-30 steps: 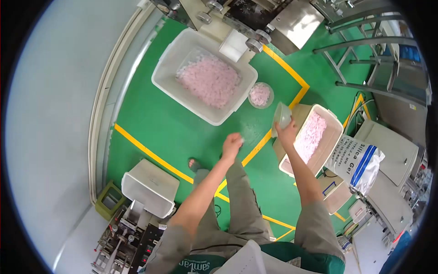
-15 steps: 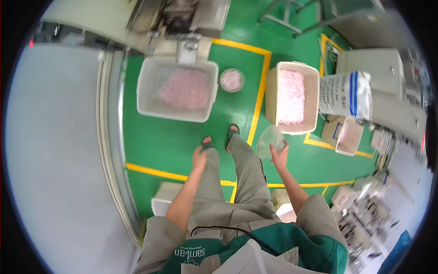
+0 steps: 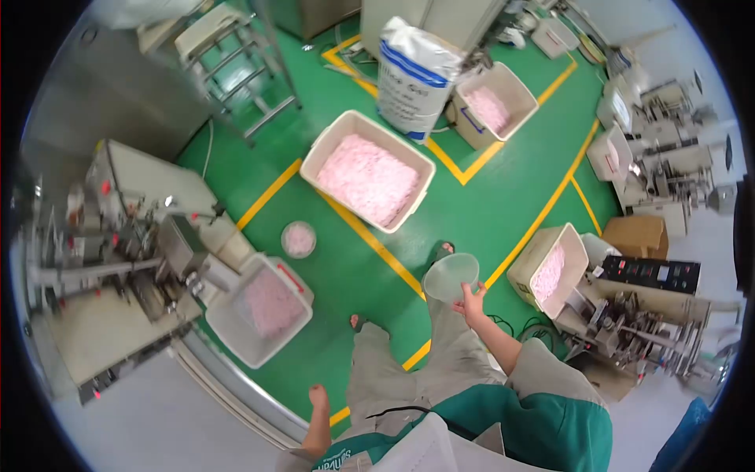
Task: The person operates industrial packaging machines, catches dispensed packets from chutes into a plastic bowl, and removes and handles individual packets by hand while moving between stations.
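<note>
My right hand (image 3: pixel 469 305) grips the rim of an empty-looking translucent plastic tub (image 3: pixel 451 277), held out above my right leg. My left hand (image 3: pixel 318 396) hangs at my side, apart from any object; its fingers are too unclear to make out. Ahead of me on the floor stands a large cream bin (image 3: pixel 313 169) filled with small pale pink pieces (image 3: pixel 368 179). To its left a small round tub (image 3: pixel 299 239) of the same pieces rests on the floor. Beyond that, a translucent white bin (image 3: pixel 228 330) holds more of them under a machine's chute.
A large white printed sack (image 3: pixel 409 90) stands behind the cream bin, beside another bin (image 3: pixel 515 86). Machines (image 3: pixel 177 244) line the left side and more machinery (image 3: pixel 629 315) the right, with a bin of pink pieces (image 3: pixel 574 267) there. A metal step stand (image 3: pixel 244 79) is at the back.
My body and view have turned to the right, so the bins appear shifted leftward. The tub stays in my right hand. My left hand now hangs lower, closer to my side.
</note>
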### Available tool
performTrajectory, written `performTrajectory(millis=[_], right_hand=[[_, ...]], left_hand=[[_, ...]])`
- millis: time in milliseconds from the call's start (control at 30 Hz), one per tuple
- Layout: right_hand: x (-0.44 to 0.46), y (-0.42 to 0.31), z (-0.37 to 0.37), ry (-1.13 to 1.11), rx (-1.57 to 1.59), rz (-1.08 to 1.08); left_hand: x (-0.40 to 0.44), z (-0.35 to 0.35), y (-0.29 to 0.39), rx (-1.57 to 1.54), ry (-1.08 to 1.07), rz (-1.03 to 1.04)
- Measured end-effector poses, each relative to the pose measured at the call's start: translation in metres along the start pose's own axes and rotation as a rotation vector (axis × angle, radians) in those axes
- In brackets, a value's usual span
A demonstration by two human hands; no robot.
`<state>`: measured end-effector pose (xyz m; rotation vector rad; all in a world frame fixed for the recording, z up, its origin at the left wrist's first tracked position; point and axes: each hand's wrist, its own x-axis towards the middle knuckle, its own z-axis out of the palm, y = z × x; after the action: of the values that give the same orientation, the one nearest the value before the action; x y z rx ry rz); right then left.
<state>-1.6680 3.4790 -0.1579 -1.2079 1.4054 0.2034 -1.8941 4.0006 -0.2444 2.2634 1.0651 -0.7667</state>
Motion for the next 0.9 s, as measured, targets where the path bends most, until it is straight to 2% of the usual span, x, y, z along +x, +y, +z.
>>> performTrajectory(millis=[33,100,167,200,233,267,333,400,533,600,667,867,900], right_hand=[[0.014,-0.006,-0.017,0.010,0.060,0.044],[0.041,-0.023,-0.053,0.019,0.142,0.054],[0.070,-0.050,-0.088,0.057,0.221,0.083],[0.086,-0.062,-0.106,0.089,0.260,0.106],[0.098,-0.076,-0.124,0.123,0.297,0.132],[0.109,-0.088,-0.145,0.140,0.326,0.145],[0.134,-0.122,-0.183,0.166,0.391,0.145],[0.164,-0.152,-0.219,0.170,0.462,0.153],[0.213,-0.211,-0.278,0.185,0.508,0.137],[0.245,-0.249,-0.292,0.198,0.493,0.142],[0.278,-0.283,-0.302,0.159,0.460,0.102],[0.365,-0.432,-0.284,0.048,0.422,0.020],[0.382,-0.457,-0.277,0.028,0.393,0.019]], left_hand=[[0.017,0.003,0.046,-0.032,0.084,-0.026],[0.057,0.021,0.134,-0.157,0.181,0.185],[0.074,0.034,0.255,-0.128,0.083,0.278],[0.055,0.033,0.339,-0.226,0.011,0.338],[0.096,0.075,0.368,-0.429,-0.046,0.412],[0.086,0.088,0.440,-0.371,-0.077,0.361],[0.032,0.102,0.594,-0.546,-0.305,0.344],[-0.028,0.124,0.744,-0.558,-0.362,0.333],[-0.101,0.161,0.972,-0.665,-0.575,0.601],[-0.125,0.169,1.070,-0.673,-0.687,0.700],[-0.191,0.154,1.157,-0.797,-0.669,0.640],[-0.168,0.149,1.367,-1.135,-0.844,0.623],[-0.163,0.147,1.394,-1.157,-0.798,0.636]])
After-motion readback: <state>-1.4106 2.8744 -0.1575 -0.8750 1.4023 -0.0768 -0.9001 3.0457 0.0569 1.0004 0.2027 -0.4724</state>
